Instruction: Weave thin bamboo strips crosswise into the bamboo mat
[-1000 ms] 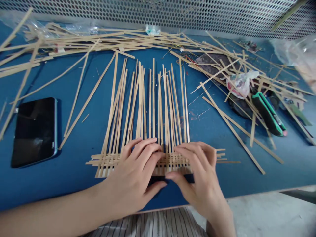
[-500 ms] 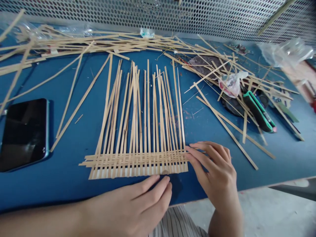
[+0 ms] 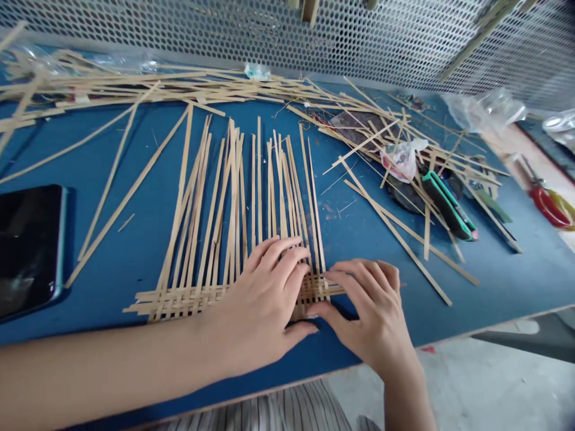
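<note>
A partly woven mat of thin bamboo strips (image 3: 211, 239) lies on the blue table (image 3: 135, 251), its long strips running away from me and a few cross strips woven near the front edge. My left hand (image 3: 263, 305) lies flat on the mat's right part, fingers stretched over the strips and thumb at the near edge. My right hand (image 3: 371, 311) rests at the mat's right end, fingers and thumb pressing on the ends of the cross strips.
Loose bamboo strips (image 3: 148, 84) are piled along the back and right. A black phone (image 3: 27, 245) lies at the left. A green utility knife (image 3: 447, 203), plastic bags (image 3: 485, 108) and red scissors (image 3: 550, 206) sit to the right. A perforated metal panel (image 3: 287, 30) backs the table.
My left hand came off the mat to the table's front edge, then returned flat onto the strips. My right hand slid out to the mat's right end and back in. The view shifted right.
</note>
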The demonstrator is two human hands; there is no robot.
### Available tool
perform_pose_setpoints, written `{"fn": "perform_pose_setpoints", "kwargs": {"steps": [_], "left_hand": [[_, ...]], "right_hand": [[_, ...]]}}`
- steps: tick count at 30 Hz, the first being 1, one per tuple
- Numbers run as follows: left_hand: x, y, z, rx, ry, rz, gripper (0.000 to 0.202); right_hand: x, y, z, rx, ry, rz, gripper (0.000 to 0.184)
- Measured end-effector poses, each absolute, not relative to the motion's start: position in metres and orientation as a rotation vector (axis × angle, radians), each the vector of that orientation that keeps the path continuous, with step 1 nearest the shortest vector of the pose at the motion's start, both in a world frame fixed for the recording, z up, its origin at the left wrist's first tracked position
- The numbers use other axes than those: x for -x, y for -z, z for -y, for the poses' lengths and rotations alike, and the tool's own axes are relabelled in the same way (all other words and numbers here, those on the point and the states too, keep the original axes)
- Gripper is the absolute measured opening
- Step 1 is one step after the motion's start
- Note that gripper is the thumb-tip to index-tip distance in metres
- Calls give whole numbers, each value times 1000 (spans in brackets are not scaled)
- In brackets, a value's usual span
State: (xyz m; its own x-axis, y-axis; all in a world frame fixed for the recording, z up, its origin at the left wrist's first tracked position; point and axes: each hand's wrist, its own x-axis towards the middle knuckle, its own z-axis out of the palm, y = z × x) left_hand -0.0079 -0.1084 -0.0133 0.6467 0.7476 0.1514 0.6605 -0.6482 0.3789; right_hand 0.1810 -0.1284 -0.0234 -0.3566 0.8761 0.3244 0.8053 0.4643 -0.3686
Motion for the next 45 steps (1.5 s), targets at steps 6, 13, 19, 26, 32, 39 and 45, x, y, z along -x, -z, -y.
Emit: {"fn": "perform_pose_setpoints", "kwargs": {"steps": [6,13,19,26,32,39,45], "left_hand": [[2,16,112,-2496,-477,-1157,31],[1,19,112,-2470,-470,-1130,31],[1,20,112,-2472,-491,-1116,31],[0,18,115,-2491,-474,-1144,32],[-1,22,136,-2718,-547,-1025,49],[-1,28,151,-2854,-392,-981,66],[-3,27,158,-2818,-308,-1010,72]], "right_hand": [[-179,23,127,1445,-211,2256,23],[-179,23,127,1443,-217,2269,24],[-179,24,127,1458,-229,2255,22],[-179,25,127,1430,-203,2224,20],[-190,24,137,1222,-13,2208,29],[-196,33,135,1228,70,2187,13],[-196,38,133,1185,88,2180,10]]}}
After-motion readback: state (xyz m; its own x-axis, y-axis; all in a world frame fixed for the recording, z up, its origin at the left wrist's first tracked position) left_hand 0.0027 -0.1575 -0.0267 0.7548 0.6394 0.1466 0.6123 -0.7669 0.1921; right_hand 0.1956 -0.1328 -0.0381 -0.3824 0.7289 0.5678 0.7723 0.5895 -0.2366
